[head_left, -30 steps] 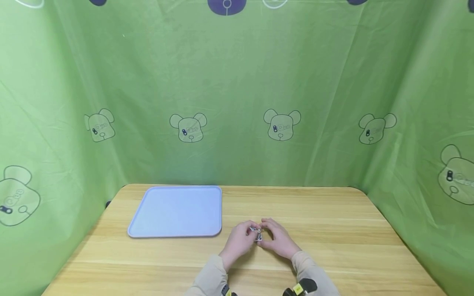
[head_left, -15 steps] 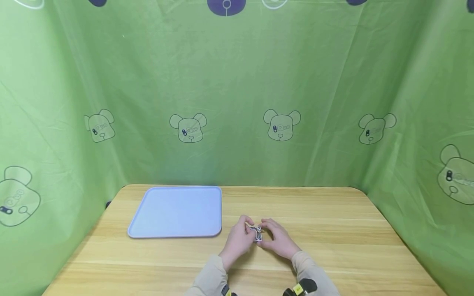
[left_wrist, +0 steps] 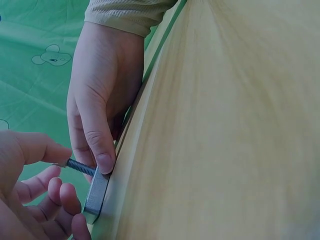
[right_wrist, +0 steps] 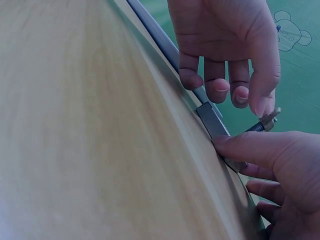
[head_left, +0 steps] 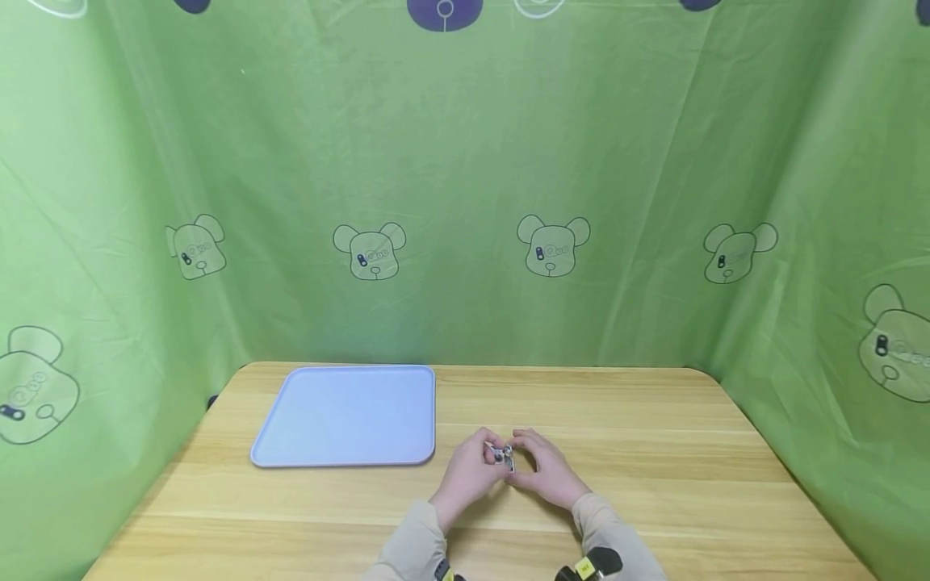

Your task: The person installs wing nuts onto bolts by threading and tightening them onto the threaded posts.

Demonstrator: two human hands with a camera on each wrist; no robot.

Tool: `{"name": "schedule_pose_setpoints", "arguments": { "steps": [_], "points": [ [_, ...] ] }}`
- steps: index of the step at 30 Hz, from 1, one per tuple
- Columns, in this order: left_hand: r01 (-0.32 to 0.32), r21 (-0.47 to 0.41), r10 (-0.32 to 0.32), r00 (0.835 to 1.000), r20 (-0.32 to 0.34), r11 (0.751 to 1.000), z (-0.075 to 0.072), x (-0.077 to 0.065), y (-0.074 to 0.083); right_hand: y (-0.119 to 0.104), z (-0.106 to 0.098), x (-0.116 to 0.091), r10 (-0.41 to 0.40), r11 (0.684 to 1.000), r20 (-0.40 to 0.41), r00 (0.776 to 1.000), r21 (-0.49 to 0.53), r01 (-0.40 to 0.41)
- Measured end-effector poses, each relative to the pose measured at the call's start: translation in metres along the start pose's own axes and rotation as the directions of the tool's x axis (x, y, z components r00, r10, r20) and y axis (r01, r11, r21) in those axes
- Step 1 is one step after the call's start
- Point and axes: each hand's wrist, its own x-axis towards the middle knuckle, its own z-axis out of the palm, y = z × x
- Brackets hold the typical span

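Note:
A small dark metal block [left_wrist: 96,195] lies flat on the wooden table, with a threaded bolt [left_wrist: 81,167] standing out from its top. In the right wrist view the bolt's free end carries a winged, light metal head [right_wrist: 270,120]. My left hand [head_left: 467,474] pinches that head between thumb and index finger, its other fingers loosely bent beside the block. My right hand [head_left: 550,476] grips one end of the block, thumb on its near side and fingers around the far side. Between the hands, the head view shows only part of the metal.
To the left of the hands lies a shallow light blue tray [head_left: 349,415]. The wooden table [head_left: 654,452] extends around both hands. A green curtain [head_left: 465,161] with bear-face prints hangs behind the table and along its sides.
My left fingers first lifted off the bolt's head, baring more of the metal, then came back onto it; the head's angle looks different. My right hand has kept its place.

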Motion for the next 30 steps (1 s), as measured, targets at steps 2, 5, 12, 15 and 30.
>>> {"name": "schedule_pose_setpoints", "arguments": {
  "steps": [2,5,12,15,30],
  "points": [
    [-0.003,0.016,0.003,1.000,0.008,1.000,-0.0001,0.0001,0.0002,0.0001,-0.0001,-0.0003,-0.018,1.000,-0.008,1.000,-0.011,0.018],
    [-0.010,0.032,0.009,1.000,0.015,0.999,-0.0002,0.0004,0.0005,0.0005,0.0001,-0.0003,-0.024,1.000,-0.012,1.000,-0.017,0.024],
    [-0.029,0.026,0.029,1.000,0.012,0.999,0.0006,0.0002,0.0015,0.0002,0.0002,-0.0001,0.019,1.000,0.000,1.000,0.017,-0.019],
    [-0.030,0.019,0.030,1.000,0.009,0.999,0.0009,-0.0003,0.0021,0.0001,0.0003,0.0000,0.024,1.000,0.000,1.000,0.018,-0.024],
    [-0.015,0.033,0.015,1.000,-0.027,0.999,0.0026,0.0012,0.0002,0.0022,0.0015,0.0018,0.036,0.999,-0.001,0.999,0.026,-0.036]
  ]
}}
